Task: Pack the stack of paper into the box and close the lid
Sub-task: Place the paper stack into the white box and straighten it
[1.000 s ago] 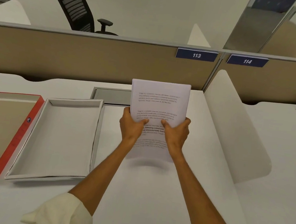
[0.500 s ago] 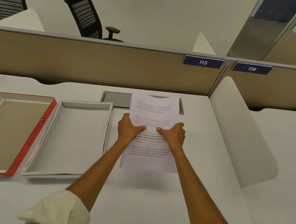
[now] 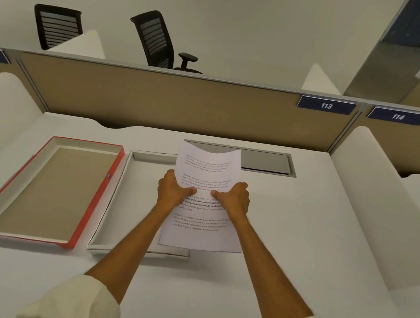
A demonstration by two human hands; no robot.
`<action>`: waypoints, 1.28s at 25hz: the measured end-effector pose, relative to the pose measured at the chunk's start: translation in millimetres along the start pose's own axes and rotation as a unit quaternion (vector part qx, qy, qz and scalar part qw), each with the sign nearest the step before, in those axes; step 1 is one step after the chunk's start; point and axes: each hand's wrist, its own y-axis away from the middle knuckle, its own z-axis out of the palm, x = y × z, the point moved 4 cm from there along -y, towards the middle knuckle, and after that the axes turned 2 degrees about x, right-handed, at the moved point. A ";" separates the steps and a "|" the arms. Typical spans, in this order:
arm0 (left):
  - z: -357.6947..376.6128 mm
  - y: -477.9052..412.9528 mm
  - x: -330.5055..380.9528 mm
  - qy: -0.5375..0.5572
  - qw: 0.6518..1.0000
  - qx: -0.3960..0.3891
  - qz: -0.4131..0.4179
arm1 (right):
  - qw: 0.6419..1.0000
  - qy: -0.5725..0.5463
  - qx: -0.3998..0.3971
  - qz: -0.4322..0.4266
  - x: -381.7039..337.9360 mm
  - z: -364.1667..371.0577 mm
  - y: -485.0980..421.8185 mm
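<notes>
A white stack of printed paper (image 3: 200,233) is held in the air over the right edge of the open white box (image 3: 121,201). My left hand (image 3: 173,190) grips the stack's left side and my right hand (image 3: 233,199) grips its right side, thumbs on top of the page. The stack's top edge curls slightly. The paper and my left arm hide the box's right part. The box's red-edged lid (image 3: 93,196) lies upturned on the desk just left of the box, showing its brown inside.
The white desk (image 3: 299,233) has a grey cable hatch (image 3: 265,162) behind the paper. A tan partition (image 3: 158,101) runs along the back, white side dividers (image 3: 370,201) stand left and right. Black office chairs (image 3: 156,39) sit beyond the partition.
Both hands have carried the paper stack leftward, from upright over the bare desk to a flatter hold over the box's right edge. My view has shifted left.
</notes>
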 end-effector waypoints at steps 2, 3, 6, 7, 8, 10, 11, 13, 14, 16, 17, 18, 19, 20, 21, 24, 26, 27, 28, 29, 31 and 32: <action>-17.5 -9.0 -14.2 -0.007 1.000 -0.004 0.000 | 1.000 0.001 -0.009 -0.004 -13.1 19.7 6.4; -25.0 -13.1 -20.6 -0.012 1.000 -0.005 -0.004 | 1.000 0.005 -0.013 -0.006 -19.0 28.3 8.9; -46.4 -24.9 -39.4 -0.020 1.000 -0.002 -0.015 | 1.000 0.017 -0.024 -0.012 -35.6 54.1 14.7; -52.9 -28.5 -45.3 -0.018 1.000 -0.002 -0.021 | 0.999 0.019 -0.028 -0.014 -40.3 62.6 16.2; -59.2 -31.9 -51.3 -0.018 0.999 -0.002 -0.027 | 0.999 0.020 -0.032 -0.016 -44.5 70.9 17.3; -71.0 -38.6 -63.0 -0.019 0.999 -0.005 -0.038 | 0.999 0.023 -0.044 -0.017 -51.4 88.3 18.9; -76.7 -42.5 -69.3 -0.019 0.999 -0.007 -0.042 | 0.998 0.023 -0.051 -0.017 -54.3 97.8 19.4; -84.2 -48.9 -78.9 -0.017 0.999 -0.012 -0.048 | 0.998 0.019 -0.065 -0.012 -58.1 113.4 18.8; -87.2 -51.8 -83.6 -0.017 0.998 -0.015 -0.051 | 0.997 0.017 -0.073 -0.010 -59.6 120.7 18.0; -91.0 -57.1 -93.2 -0.018 0.998 -0.021 -0.056 | 0.996 0.018 -0.090 -0.001 -60.1 133.5 15.5; -91.9 -59.3 -97.9 -0.017 0.998 -0.023 -0.060 | 0.995 0.017 -0.101 0.006 -59.0 138.5 14.0; -91.9 -61.0 -103.0 -0.014 0.998 -0.027 -0.064 | 0.993 0.014 -0.114 0.013 -57.5 142.6 12.9; -91.3 -62.4 -108.3 -0.009 0.997 -0.030 -0.068 | 0.991 0.009 -0.130 0.018 -55.3 146.6 12.0; -90.2 -63.1 -113.3 -0.003 0.997 -0.032 -0.073 | 0.989 0.007 -0.144 0.019 -53.2 150.1 11.4; -89.1 -63.9 -118.0 0.003 0.996 -0.033 -0.078 | 0.988 0.008 -0.153 0.016 -52.1 153.2 10.8; -87.6 -66.6 -126.1 0.022 0.995 -0.018 -0.091 | 0.986 0.023 -0.165 -0.009 -54.3 159.4 6.4; -87.1 -70.7 -128.7 0.031 0.995 -0.015 -0.093 | 0.984 0.042 -0.169 -0.024 -55.9 164.2 2.8; -87.3 -72.7 -129.5 0.032 0.995 -0.017 -0.094 | 0.984 0.051 -0.169 -0.028 -56.1 166.7 1.5; -87.3 -74.4 -130.4 0.033 0.995 -0.020 -0.095 | 0.983 0.060 -0.170 -0.032 -56.1 169.2 0.4; -87.0 -76.0 -131.7 0.033 0.995 -0.023 -0.095 | 0.982 0.067 -0.171 -0.035 -55.2 172.0 -0.6; -85.4 -77.6 -134.4 0.032 0.995 -0.029 -0.094 | 0.982 0.072 -0.172 -0.035 -53.0 177.6 -2.3; -84.3 -77.7 -135.8 0.033 0.995 -0.030 -0.093 | 0.982 0.071 -0.173 -0.033 -52.5 179.4 -2.9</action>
